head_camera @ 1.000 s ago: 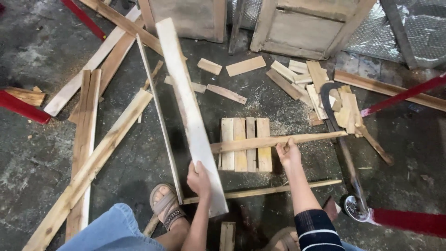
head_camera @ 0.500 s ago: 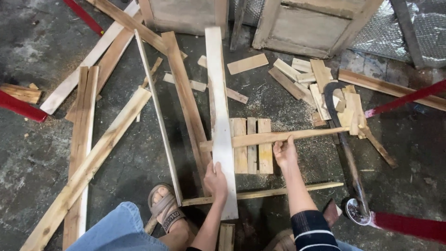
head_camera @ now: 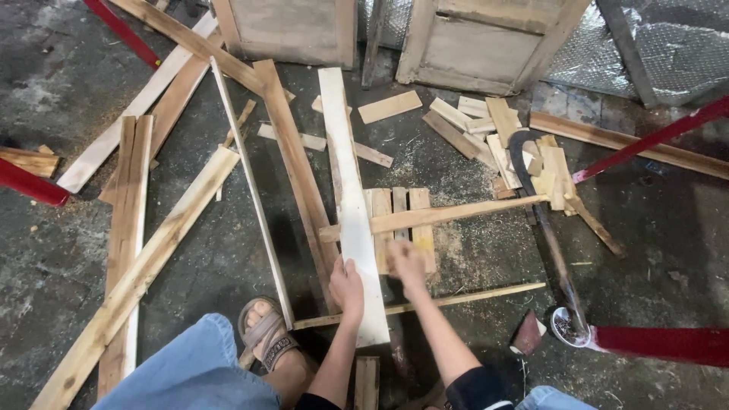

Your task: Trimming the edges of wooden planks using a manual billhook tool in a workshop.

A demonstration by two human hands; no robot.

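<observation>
My left hand [head_camera: 347,287] grips the near end of a long pale board [head_camera: 345,167], which runs away from me across the floor and over a thin batten [head_camera: 456,214]. My right hand [head_camera: 408,262] is blurred just right of the board. It hovers over three short slats [head_camera: 420,201] lying side by side under the batten, and its fingers cannot be made out. A darker brown plank [head_camera: 292,152] lies right against the pale board's left side.
Long planks [head_camera: 152,250] and a thin strip [head_camera: 250,190] lie at the left by my sandalled foot [head_camera: 266,334]. Offcuts [head_camera: 493,129] are piled at the right, beside a curved metal bar [head_camera: 550,250] and red rails [head_camera: 653,343]. Wooden crates [head_camera: 288,30] stand at the back.
The pale board swung from a leftward slant to nearly straight ahead and shifted right over the slats. My right hand left the thin batten and moved down and left toward the board.
</observation>
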